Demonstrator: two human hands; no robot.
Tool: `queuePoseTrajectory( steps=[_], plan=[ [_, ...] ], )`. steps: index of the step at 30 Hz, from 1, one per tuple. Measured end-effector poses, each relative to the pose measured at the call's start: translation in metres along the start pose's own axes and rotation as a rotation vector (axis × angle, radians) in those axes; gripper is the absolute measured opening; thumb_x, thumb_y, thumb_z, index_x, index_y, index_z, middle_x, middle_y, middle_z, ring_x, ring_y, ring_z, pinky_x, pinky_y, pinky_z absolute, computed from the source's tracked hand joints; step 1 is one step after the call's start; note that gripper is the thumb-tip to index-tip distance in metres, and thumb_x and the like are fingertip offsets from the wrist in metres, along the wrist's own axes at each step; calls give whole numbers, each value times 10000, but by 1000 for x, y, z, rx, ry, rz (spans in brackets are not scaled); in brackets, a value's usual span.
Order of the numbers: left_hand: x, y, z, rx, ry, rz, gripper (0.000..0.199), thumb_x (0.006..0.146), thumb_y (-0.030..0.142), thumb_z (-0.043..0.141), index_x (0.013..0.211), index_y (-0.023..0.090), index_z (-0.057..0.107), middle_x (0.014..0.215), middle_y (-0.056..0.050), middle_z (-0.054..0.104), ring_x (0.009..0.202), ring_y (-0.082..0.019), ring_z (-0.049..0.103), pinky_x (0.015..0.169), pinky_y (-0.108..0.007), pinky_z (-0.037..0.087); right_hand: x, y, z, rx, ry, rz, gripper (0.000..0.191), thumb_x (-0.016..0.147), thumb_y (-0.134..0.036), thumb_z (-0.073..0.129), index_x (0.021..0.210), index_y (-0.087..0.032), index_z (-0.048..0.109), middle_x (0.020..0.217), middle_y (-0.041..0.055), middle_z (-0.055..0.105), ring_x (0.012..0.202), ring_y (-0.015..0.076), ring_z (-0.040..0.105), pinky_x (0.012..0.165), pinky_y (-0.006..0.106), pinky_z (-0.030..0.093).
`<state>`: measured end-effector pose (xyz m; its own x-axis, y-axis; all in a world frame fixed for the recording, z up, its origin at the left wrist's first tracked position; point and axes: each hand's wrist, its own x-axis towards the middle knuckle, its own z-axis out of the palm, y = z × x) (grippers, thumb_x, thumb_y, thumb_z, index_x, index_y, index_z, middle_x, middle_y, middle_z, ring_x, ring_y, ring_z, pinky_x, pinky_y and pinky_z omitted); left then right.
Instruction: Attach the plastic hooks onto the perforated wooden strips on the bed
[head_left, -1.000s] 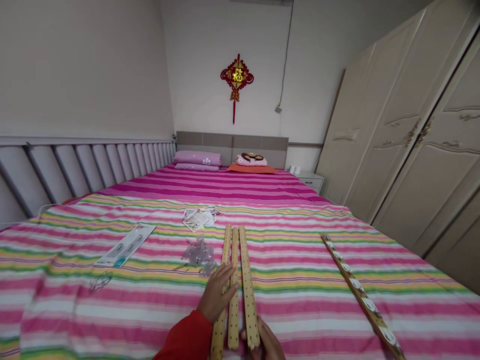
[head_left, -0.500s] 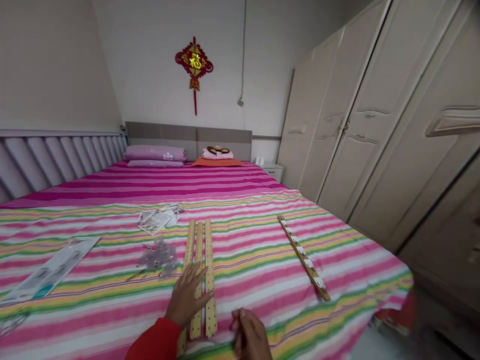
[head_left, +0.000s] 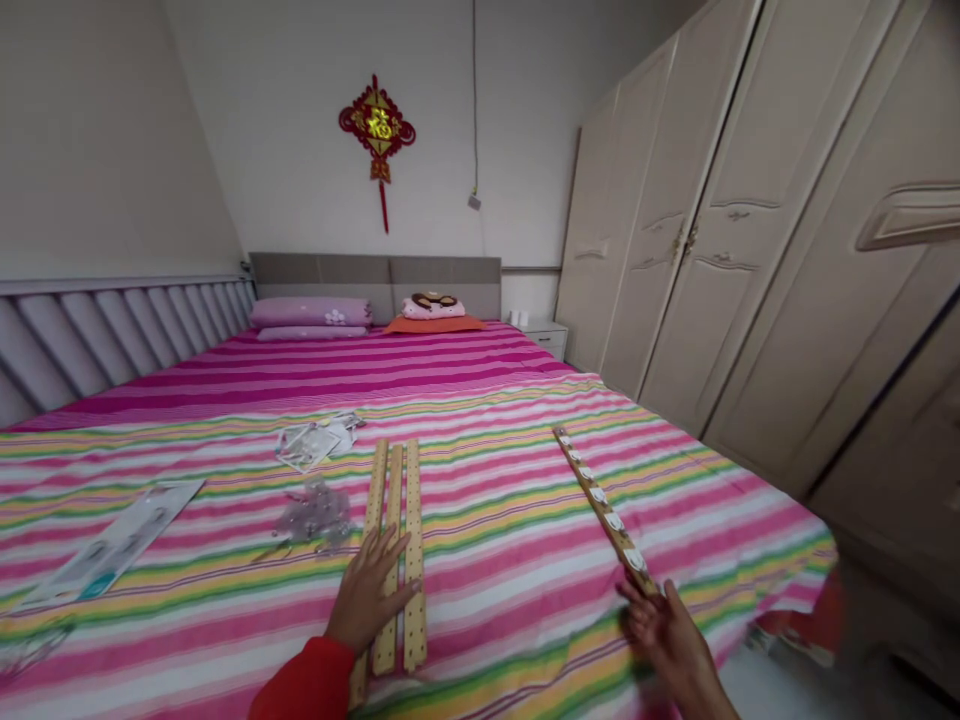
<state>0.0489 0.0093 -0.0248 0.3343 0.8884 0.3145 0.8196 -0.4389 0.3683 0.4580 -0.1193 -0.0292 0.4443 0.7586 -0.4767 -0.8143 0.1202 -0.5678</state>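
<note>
Wooden perforated strips (head_left: 413,500), 3 abreast, lie under the outspread left hand (head_left: 366,598); the right hand (head_left: 667,628) grasps a white-tagged bar (head_left: 604,512).

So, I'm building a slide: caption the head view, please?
Left hand over three dotted strips, right hand at a strip bearing white pieces, on striped cloth.

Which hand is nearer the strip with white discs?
Right. The right hand is at the near end of the strip with white discs; the left hand is farther left, over dotted beige strips.
</note>
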Motion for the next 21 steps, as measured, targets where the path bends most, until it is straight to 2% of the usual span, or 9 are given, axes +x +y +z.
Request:
queuePoseTrajectory(
  steps=[5,9,12,16,21],
  plan=[
    [0,1,-2,-10,-53,-29,593,784,528,549,1341,353,451,1454,2,405,1383,-294,246,1080,-476,303,8,-4,1,83,-171,129,104,742,-211,615,674,-164,553,510,-32,478,344,54,368,295,153,325],
    [-1,2,-3,-15,-51,-38,591,783,525,551,1342,363,447,1466,10,384,1387,-294,236,1080,-476,308,4,-2,-4,33,-243,149,150,691,-177,692,674,-172,543,553,-44,453,374,46,379,324,156,374],
    [-1,3,-4,-31,-48,-40,586,780,520,558,1336,363,456,1463,6,387,1384,-302,243,1074,-486,317,-2,5,1,-10,-229,104,150,677,-165,705,692,-172,556,573,-37,463,385,46,373,321,153,374],
    [-1,4,-5,-85,-51,-43,583,772,496,578,1327,353,470,1458,-2,395,1388,-305,229,1084,-505,296,-13,21,22,-31,-273,48,170,668,-190,723,728,-175,565,599,-35,494,405,42,377,328,134,354],
    [1,2,-8,-243,-79,-108,560,777,500,562,1294,289,527,1449,-33,411,1396,-300,209,1117,-507,234,-35,56,68,-18,-427,103,297,568,-213,825,726,-169,578,538,-78,455,412,29,355,353,122,316]
  ],
)
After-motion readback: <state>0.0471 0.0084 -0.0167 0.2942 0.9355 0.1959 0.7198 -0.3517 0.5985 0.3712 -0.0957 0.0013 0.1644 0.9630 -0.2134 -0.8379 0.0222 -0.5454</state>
